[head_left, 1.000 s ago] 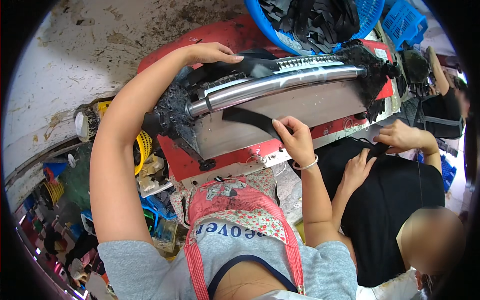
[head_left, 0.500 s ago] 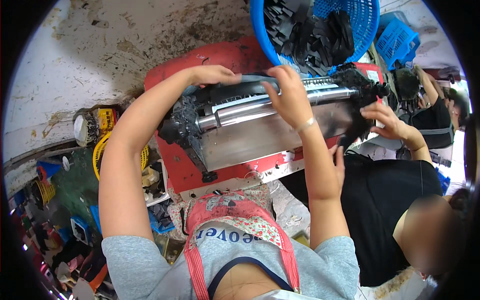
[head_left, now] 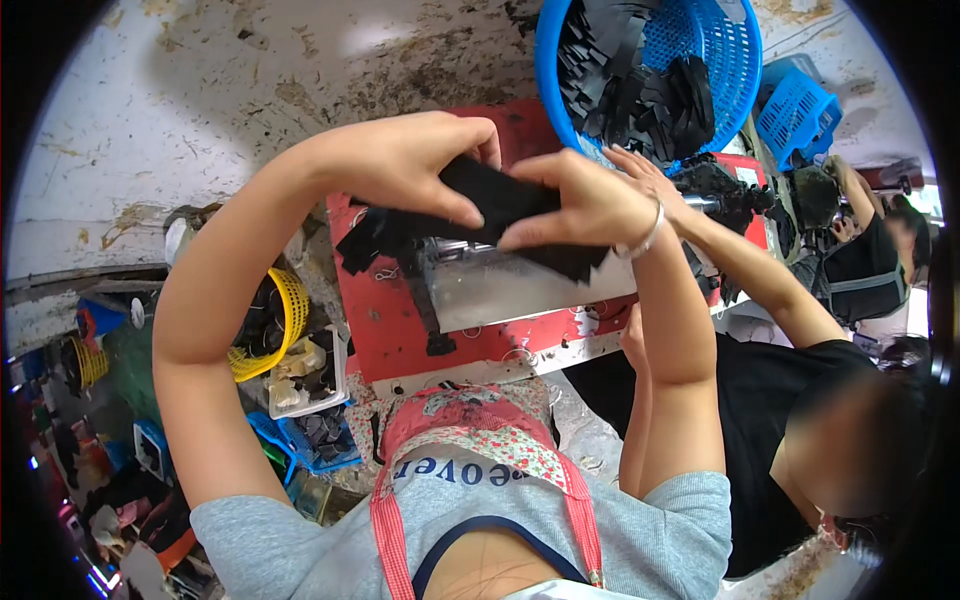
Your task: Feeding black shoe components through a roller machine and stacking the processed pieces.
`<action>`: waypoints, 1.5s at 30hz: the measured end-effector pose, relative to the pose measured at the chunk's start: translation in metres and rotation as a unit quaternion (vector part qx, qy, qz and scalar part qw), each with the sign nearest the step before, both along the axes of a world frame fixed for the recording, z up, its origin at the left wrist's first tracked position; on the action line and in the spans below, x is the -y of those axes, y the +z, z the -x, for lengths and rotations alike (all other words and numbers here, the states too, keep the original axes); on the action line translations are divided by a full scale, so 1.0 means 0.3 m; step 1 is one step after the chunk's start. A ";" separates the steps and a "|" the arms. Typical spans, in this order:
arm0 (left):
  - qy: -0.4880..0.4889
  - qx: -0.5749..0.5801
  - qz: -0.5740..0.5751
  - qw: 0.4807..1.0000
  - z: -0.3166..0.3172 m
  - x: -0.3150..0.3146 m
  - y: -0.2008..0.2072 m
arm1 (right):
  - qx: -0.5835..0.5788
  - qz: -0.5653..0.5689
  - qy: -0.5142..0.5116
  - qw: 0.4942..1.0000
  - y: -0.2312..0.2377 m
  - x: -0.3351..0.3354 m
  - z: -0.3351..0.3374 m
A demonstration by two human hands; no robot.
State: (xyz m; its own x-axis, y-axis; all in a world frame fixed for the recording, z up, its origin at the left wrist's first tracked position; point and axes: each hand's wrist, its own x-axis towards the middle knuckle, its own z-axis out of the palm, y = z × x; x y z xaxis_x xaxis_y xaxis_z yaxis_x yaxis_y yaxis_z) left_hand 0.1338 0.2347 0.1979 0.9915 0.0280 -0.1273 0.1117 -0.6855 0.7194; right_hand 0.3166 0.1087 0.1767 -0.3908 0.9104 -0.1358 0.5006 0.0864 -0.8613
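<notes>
L hand (head_left: 420,160) and R hand (head_left: 588,205) pinch black strips (head_left: 496,195) b/w them; red machine (head_left: 383,328) is under this grip, blue basket (head_left: 549,80) beyond, to R.

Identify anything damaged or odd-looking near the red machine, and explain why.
The white surface beyond the red machine looks worn: brown blotches and dark patches interrupt its pale finish.
</notes>
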 end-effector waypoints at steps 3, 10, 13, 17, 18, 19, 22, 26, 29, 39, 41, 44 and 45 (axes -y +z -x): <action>-0.001 -0.053 0.100 0.994 0.069 0.074 0.122 | -0.162 0.093 -0.037 0.982 -0.040 0.128 0.069; 0.216 0.137 0.577 0.775 0.372 0.241 -0.140 | -0.432 0.268 -0.071 0.858 -0.184 0.382 0.232; 0.230 0.262 0.629 0.695 0.378 0.454 -0.279 | -0.524 0.326 -0.092 0.781 -0.209 0.457 0.316; 0.330 0.373 0.729 0.470 0.350 0.642 -0.379 | -0.552 0.372 -0.124 0.736 -0.295 0.527 0.365; 0.340 0.387 0.736 0.439 0.338 0.673 -0.394 | -0.553 0.372 -0.124 0.735 -0.312 0.540 0.373; 0.288 0.411 0.742 0.444 0.326 0.697 -0.410 | -0.530 0.378 -0.146 0.745 -0.343 0.554 0.387; 0.387 0.286 0.672 0.563 0.355 0.756 -0.461 | -0.494 0.395 -0.166 0.757 -0.376 0.573 0.423; 0.454 0.225 0.584 0.634 0.334 0.803 -0.480 | -0.525 0.382 -0.247 0.719 -0.376 0.577 0.429; 0.343 0.361 0.716 0.489 0.337 0.781 -0.494 | -0.468 0.399 -0.235 0.752 -0.395 0.586 0.415; 0.454 0.327 0.659 0.502 0.307 0.764 -0.514 | -0.244 0.303 -0.109 0.915 -0.409 0.561 0.424; 0.500 0.384 0.647 0.429 0.275 0.748 -0.499 | -0.260 0.263 -0.068 0.927 -0.387 0.563 0.363; 0.522 0.423 0.609 0.422 0.223 0.719 -0.466 | -0.323 0.182 -0.064 0.926 -0.409 0.588 0.266; 0.529 0.430 0.587 0.436 0.196 0.714 -0.449 | -0.330 0.193 -0.101 0.918 -0.400 0.592 0.233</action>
State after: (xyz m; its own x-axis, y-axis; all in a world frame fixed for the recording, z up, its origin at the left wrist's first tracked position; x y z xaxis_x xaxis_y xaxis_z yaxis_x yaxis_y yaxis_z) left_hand 0.0751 0.0206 0.0630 0.1971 0.9445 -0.2629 -0.7392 0.3194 0.5930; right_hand 0.2466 -0.0690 0.0567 -0.3331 0.9069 -0.2578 -0.1703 -0.3268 -0.9296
